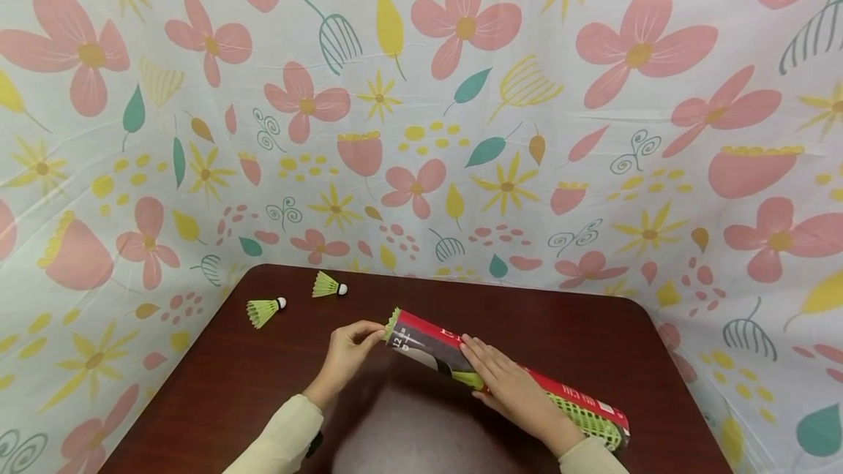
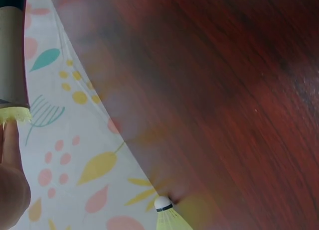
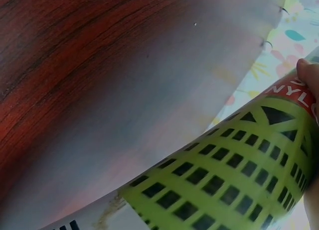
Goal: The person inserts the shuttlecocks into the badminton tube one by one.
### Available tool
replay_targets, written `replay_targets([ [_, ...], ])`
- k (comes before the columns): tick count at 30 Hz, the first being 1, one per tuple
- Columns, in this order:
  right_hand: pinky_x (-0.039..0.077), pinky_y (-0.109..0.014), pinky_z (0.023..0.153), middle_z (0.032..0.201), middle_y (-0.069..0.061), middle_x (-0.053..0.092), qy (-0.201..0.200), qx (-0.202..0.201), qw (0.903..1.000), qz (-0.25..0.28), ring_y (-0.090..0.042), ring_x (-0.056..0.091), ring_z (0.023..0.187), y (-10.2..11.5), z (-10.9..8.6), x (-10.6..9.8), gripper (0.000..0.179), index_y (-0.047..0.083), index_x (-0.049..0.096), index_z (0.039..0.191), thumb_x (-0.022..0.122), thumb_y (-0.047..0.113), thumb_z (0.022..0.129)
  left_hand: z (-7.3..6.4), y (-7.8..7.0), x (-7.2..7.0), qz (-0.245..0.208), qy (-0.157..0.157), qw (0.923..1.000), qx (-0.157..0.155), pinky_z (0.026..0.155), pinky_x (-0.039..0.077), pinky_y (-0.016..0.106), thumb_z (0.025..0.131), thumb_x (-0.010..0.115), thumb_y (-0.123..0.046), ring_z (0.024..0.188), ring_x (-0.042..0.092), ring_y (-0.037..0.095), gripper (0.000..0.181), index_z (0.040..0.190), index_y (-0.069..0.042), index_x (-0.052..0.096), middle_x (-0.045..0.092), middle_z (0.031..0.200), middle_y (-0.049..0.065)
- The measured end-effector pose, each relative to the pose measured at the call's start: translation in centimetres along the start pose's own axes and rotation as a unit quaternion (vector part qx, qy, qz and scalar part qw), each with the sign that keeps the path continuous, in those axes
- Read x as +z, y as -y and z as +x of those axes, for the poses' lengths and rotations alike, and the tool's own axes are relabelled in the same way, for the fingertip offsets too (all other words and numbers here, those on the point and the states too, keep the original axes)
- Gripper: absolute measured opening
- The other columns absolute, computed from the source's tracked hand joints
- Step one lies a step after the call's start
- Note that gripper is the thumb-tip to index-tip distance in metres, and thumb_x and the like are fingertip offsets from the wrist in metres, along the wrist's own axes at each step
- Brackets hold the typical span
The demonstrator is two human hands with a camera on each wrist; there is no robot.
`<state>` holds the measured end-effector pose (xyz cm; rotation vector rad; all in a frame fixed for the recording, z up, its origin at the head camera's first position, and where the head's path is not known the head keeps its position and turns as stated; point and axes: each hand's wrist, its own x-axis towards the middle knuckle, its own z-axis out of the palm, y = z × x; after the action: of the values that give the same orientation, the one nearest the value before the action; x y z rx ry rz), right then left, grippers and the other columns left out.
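Note:
A red, grey and green shuttlecock tube (image 1: 431,346) slants above the table, its mouth raised toward the left. My right hand (image 1: 510,390) grips it around the middle, fingers laid over the top. At the mouth, the yellow-green skirt of a shuttlecock (image 1: 391,322) sticks out, the rest hidden inside. My left hand (image 1: 347,355) pinches that skirt's edge between thumb and fingers. In the left wrist view, fingertips meet the skirt (image 2: 15,114) below the tube's rim. The right wrist view shows the tube's green printed net pattern (image 3: 224,175) close up.
Two yellow-green shuttlecocks lie on the dark wooden table (image 1: 263,386) at the back left, one (image 1: 327,285) farther back and the other (image 1: 265,311) nearer the left edge. A flower-patterned cloth (image 1: 421,130) hangs behind and around the table.

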<state>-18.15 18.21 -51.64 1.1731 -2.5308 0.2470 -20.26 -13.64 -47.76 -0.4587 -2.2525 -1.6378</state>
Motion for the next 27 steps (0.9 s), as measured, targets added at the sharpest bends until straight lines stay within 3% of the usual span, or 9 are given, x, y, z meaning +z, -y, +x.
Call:
replay_targets([
  [5,0.002,-0.018,0.114,0.159,-0.005,0.02,0.0,0.003,1.0,0.005,-0.02,0.027,0.142,0.0,0.0,0.1,0.101,0.009,0.021,0.154,0.083,0.026,0.075,0.1,0.9,0.4,-0.01,0.016,0.9997,-0.017,0.066,0.054,0.024,0.084,0.07,0.002,0.078,0.068,0.036,0.007,0.09,0.002,0.074,0.072,0.085,0.015],
  [11,0.003,-0.019,0.114,0.16,-0.005,0.019,-0.002,-0.002,1.0,0.0,-0.02,0.027,0.142,-0.2,-0.1,0.2,0.091,0.008,0.022,0.154,0.075,0.034,0.084,0.6,3.5,0.9,-0.007,0.015,0.9987,-0.048,0.064,0.053,0.024,0.082,0.073,-0.002,0.075,0.068,0.025,0.008,0.088,-0.005,0.076,0.073,0.085,0.009],
  [16,0.005,-0.02,0.114,0.159,-0.006,0.022,-0.009,-0.006,0.9999,-0.006,-0.02,0.028,0.142,-0.2,0.0,0.2,0.08,0.008,0.024,0.153,0.058,0.047,0.092,0.9,3.7,0.8,-0.017,0.036,0.9977,-0.054,0.065,0.056,0.03,0.083,0.074,-0.005,0.074,0.067,0.012,0.007,0.089,-0.007,0.077,0.073,0.086,0.008],
  [20,0.004,-0.018,0.114,0.158,-0.007,0.024,-0.009,-0.005,0.9999,0.001,-0.019,0.028,0.142,-0.2,0.0,0.2,0.079,0.009,0.023,0.153,0.057,0.047,0.093,1.1,3.8,0.6,-0.025,0.057,0.9963,-0.058,0.065,0.057,0.033,0.083,0.073,-0.003,0.074,0.066,0.01,0.007,0.089,-0.006,0.077,0.073,0.086,0.009],
  [24,0.004,-0.019,0.114,0.156,-0.011,0.028,-0.016,-0.012,0.9998,-0.003,-0.02,0.029,0.142,-0.2,0.1,0.3,0.079,0.007,0.025,0.153,0.059,0.045,0.093,1.2,4.2,0.3,-0.05,0.078,0.9934,-0.068,0.067,0.056,0.027,0.084,0.072,-0.003,0.076,0.068,0.011,0.008,0.091,-0.003,0.077,0.073,0.088,0.009],
  [27,0.005,-0.019,0.114,0.156,-0.01,0.028,-0.016,-0.012,0.9998,-0.005,-0.02,0.029,0.141,-0.3,0.1,0.3,0.079,0.007,0.025,0.153,0.058,0.046,0.093,1.2,4.5,-0.1,-0.073,0.082,0.9919,-0.065,0.07,0.057,0.031,0.085,0.071,-0.004,0.079,0.07,0.021,0.012,0.095,0.001,0.075,0.073,0.091,0.013],
])
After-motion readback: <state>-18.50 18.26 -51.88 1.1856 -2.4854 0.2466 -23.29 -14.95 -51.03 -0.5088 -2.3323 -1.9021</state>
